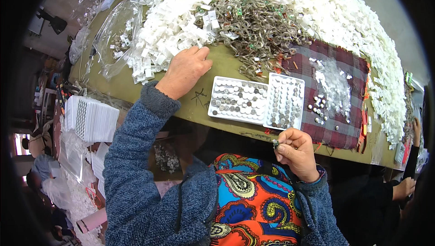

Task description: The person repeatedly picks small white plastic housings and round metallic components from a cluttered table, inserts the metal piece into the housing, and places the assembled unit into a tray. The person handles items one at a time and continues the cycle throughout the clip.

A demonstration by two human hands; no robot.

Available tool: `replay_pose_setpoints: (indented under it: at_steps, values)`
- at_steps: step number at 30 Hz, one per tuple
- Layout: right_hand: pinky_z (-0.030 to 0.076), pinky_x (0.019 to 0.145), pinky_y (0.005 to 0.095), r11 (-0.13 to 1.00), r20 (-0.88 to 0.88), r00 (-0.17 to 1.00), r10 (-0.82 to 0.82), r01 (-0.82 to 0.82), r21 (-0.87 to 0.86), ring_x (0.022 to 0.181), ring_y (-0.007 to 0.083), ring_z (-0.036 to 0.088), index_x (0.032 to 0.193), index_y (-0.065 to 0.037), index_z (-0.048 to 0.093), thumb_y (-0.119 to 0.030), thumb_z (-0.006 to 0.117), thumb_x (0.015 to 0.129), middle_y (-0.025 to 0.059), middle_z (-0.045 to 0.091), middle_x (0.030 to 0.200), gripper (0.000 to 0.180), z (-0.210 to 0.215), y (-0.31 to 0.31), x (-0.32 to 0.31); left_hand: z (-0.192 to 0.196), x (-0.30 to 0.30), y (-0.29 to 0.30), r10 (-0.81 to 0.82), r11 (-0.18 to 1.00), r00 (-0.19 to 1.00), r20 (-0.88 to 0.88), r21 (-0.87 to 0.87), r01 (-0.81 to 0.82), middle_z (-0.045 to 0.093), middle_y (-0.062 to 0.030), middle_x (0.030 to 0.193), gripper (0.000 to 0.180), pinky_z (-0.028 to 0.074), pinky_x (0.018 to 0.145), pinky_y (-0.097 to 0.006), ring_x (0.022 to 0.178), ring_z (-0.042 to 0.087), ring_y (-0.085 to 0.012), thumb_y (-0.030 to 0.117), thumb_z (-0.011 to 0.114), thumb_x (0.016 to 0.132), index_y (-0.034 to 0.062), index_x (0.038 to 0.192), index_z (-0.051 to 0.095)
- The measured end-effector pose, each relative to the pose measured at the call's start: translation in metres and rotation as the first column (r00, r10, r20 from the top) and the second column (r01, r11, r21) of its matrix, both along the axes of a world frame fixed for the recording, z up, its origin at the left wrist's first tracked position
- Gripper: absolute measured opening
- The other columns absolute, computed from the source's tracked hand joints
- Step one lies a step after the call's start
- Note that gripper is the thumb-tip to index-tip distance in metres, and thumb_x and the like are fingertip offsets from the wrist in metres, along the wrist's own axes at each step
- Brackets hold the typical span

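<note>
My left hand (186,68) reaches to the front edge of a heap of small white plastic pieces (165,46), fingers curled down and closed. Its fingertips are hidden, so what they hold, if anything, cannot be made out. Over the table's near edge, my right hand (295,151) pinches a small dark greenish piece (275,143) between thumb and fingers. Between the hands lie two white trays, a wider tray (210,105) and a narrower tray (302,93), side by side with rows of small round white and greyish pieces. Behind them spreads a heap of clear greyish loop-shaped pieces (253,24).
On the right, a plaid cloth (335,137) carries a clear plastic bag (334,83) and loose round pieces (320,105). Red-handled pliers (364,121) lie beside it. Stacked white trays (93,119) stand left of the table. Another person's hand (403,189) shows at far right.
</note>
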State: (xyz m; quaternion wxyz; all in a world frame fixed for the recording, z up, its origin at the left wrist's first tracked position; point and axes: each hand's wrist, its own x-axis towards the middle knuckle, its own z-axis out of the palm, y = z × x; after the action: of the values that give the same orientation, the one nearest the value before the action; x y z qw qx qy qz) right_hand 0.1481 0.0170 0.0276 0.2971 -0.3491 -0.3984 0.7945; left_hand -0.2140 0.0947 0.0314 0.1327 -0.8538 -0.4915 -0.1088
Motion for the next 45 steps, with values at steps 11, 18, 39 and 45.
replay_pose_setpoints:
  at_steps: [11,18,39,45]
  values:
    - [0.048,0.068,0.0220,0.937,0.010,0.984,0.176,-0.170,0.306,0.076,0.0078,0.061,0.097,-0.001,0.065,-0.004,0.070,0.091,0.0017,0.065,0.088,0.008,0.013,-0.007,-0.018,0.032,0.077,-0.074,0.367,0.879,-0.128,0.921,-0.298,0.371,0.067,-0.0102,0.108,0.033,0.054,0.075,-0.024,0.088,0.065,-0.0118,0.008,0.060,0.098,-0.0022,0.129,0.054]
    - [0.051,0.068,0.0255,0.747,0.108,0.984,-0.145,0.037,0.664,0.078,0.0119,0.065,0.099,0.002,0.065,0.002,0.070,0.088,0.0081,0.068,0.091,0.011,0.025,-0.025,-0.009,0.012,0.161,-0.114,0.709,0.645,-0.413,0.572,-0.288,0.708,0.070,-0.0139,0.105,0.017,0.050,0.068,-0.024,0.075,0.059,-0.0089,0.007,0.062,0.096,-0.0015,0.111,0.061]
    - [0.024,0.042,0.0177,0.978,-0.311,0.940,-0.141,0.083,-0.193,0.048,0.0003,0.038,0.105,-0.003,0.058,-0.007,0.062,0.097,0.0083,0.068,0.082,0.010,-0.009,-0.020,0.015,-0.003,0.179,-0.127,0.581,0.703,-0.286,0.762,-0.292,0.649,0.066,-0.0177,0.119,0.025,0.058,0.071,-0.027,0.087,0.067,-0.0146,0.003,0.065,0.095,-0.0037,0.118,0.061]
    - [0.041,0.056,0.0181,0.970,-0.233,0.949,-0.213,0.233,0.063,0.067,0.0022,0.053,0.105,-0.001,0.061,-0.008,0.065,0.096,0.0042,0.068,0.090,0.012,0.000,-0.023,0.008,-0.008,0.179,-0.127,0.628,0.712,-0.315,0.712,-0.362,0.602,0.068,-0.0145,0.114,0.025,0.059,0.070,-0.027,0.086,0.067,-0.0150,0.000,0.066,0.093,-0.0033,0.118,0.061]
